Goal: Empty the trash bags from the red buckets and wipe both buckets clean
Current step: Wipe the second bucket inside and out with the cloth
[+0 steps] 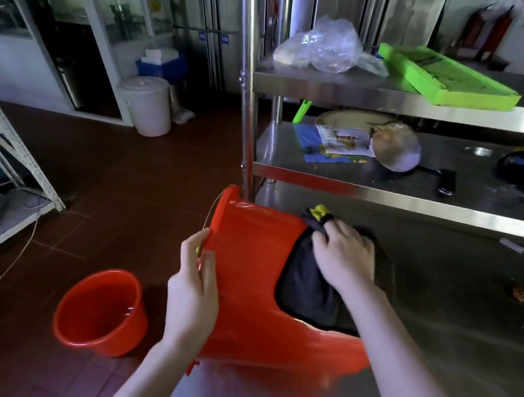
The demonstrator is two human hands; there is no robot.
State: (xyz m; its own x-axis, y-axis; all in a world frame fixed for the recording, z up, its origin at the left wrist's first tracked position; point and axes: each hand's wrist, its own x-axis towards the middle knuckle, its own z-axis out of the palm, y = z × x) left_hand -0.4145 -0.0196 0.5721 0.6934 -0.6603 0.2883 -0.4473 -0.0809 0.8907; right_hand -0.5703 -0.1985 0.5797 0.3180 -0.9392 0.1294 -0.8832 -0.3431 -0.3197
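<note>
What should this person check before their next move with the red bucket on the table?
1. Left hand grips the tipped bucket by its rim: ok.
2. Right hand holds the dark cloth against that bucket: ok.
3. Tipped bucket rests on the steel table: ok.
4. Tipped bucket's inside is bag-free: cannot tell, opening faces away.
5. Floor bucket has no bag: ok.
6. Floor bucket is dry: cannot tell.

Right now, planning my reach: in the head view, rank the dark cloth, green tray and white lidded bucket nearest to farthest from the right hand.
1. Dark cloth: under the right hand.
2. Green tray: top shelf, ahead right.
3. White lidded bucket: floor, far back left.
</note>
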